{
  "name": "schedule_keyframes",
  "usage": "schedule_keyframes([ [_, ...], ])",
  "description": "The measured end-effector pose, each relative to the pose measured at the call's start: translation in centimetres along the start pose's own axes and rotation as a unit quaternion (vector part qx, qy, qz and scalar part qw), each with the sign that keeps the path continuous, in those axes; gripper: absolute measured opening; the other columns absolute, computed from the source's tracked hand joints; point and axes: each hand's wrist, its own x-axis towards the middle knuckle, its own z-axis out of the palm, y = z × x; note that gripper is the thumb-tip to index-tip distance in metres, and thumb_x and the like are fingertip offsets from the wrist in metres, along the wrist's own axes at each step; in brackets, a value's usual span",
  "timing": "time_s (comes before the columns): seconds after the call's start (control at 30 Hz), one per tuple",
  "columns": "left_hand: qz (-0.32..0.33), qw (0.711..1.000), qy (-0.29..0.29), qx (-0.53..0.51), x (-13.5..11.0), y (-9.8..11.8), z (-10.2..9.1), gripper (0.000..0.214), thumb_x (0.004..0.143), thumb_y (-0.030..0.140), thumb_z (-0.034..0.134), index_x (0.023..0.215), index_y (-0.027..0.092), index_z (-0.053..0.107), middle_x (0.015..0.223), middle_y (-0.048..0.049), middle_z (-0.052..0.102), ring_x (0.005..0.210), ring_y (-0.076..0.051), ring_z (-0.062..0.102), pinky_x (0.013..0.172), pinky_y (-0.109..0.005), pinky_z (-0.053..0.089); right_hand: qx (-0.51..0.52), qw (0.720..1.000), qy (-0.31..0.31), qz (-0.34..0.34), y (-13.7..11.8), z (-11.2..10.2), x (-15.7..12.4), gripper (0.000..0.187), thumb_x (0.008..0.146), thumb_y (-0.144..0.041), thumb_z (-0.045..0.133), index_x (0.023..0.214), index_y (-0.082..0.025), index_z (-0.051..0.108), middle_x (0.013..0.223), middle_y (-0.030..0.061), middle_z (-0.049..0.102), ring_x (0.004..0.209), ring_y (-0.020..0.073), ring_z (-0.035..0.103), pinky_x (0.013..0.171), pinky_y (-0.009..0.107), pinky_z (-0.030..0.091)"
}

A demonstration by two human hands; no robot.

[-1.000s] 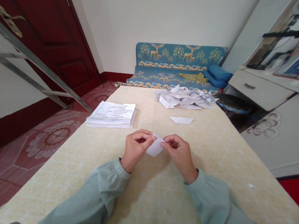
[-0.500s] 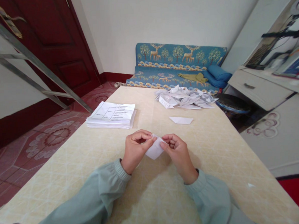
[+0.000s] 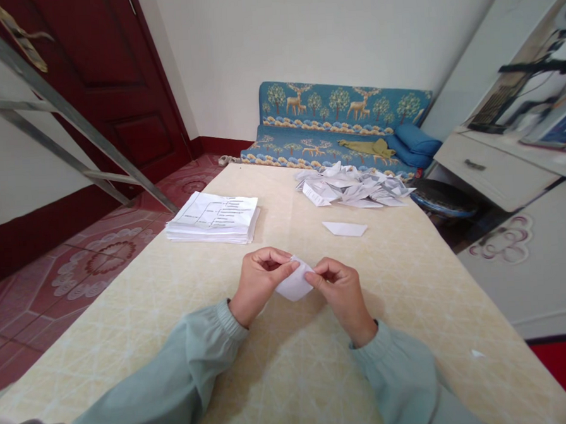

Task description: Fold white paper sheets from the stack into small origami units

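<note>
Between my hands, a small folded piece of white paper is held just above the table. My left hand pinches its upper left edge between thumb and fingers. At its right edge, my right hand is closed, with the thumb and index finger gripping the paper. Beyond my right hand lies a single folded paper piece, flat on the table. Farther back is a heap of folded paper pieces. A neat stack of printed paper sheets sits to the left.
The table has a patterned cream cover, with a tiny paper scrap at the right. A metal ladder leans at the left. Behind the table stands a blue sofa; a stool and white cabinet are at the right.
My right hand has shifted slightly right and its fingers have slid a little along the paper's edge. The left hand keeps its pinch. The whole view has shifted slightly.
</note>
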Motion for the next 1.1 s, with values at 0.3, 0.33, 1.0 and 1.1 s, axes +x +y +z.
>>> schedule_keyframes([
  [0.3, 0.001, 0.996, -0.09, 0.014, -0.2, -0.3, 0.1, 0.033, 0.063, 0.02, 0.078, 0.085, 0.015, 0.054, 0.068, -0.0008, 0.069, 0.063, -0.012, 0.064, 0.061, -0.02, 0.05, -0.044, 0.997, -0.005, -0.065, -0.6, 0.1, 0.0, 0.009, 0.072, -0.025, 0.07, 0.078, -0.019, 0.068, 0.074, 0.0021, 0.065, 0.07, 0.0153, 0.059, 0.064, 0.027, 0.045],
  [0.33, 0.008, 0.995, -0.097, 0.031, -0.3, -0.3, 0.1, 0.034, 0.064, 0.02, 0.078, 0.086, 0.015, 0.054, 0.067, -0.0011, 0.069, 0.063, -0.012, 0.064, 0.061, -0.02, 0.05, -0.051, 0.995, -0.005, -0.089, -0.7, 0.1, 0.0, 0.007, 0.073, -0.024, 0.07, 0.078, -0.019, 0.069, 0.075, 0.0023, 0.065, 0.071, 0.0155, 0.059, 0.065, 0.027, 0.046],
  [1.0, 0.044, 0.971, -0.077, 0.222, -0.4, -0.2, 0.0, 0.027, 0.07, 0.039, 0.071, 0.077, 0.013, 0.071, 0.07, -0.0052, 0.07, 0.06, -0.013, 0.06, 0.055, -0.022, 0.046, -0.094, 0.985, 0.086, -0.117, -0.5, -0.6, -0.3, 0.007, 0.08, -0.017, 0.055, 0.073, -0.019, 0.056, 0.07, -0.0021, 0.053, 0.069, 0.0134, 0.051, 0.065, 0.026, 0.04],
  [1.1, 0.033, 0.976, -0.08, 0.199, -0.3, -0.3, -0.2, 0.027, 0.068, 0.038, 0.073, 0.078, 0.013, 0.072, 0.071, -0.0059, 0.07, 0.061, -0.015, 0.061, 0.056, -0.022, 0.047, -0.086, 0.986, 0.092, -0.108, -0.2, -0.6, -0.3, 0.007, 0.081, -0.019, 0.055, 0.074, -0.019, 0.056, 0.071, -0.0017, 0.053, 0.069, 0.0137, 0.051, 0.065, 0.027, 0.04],
])
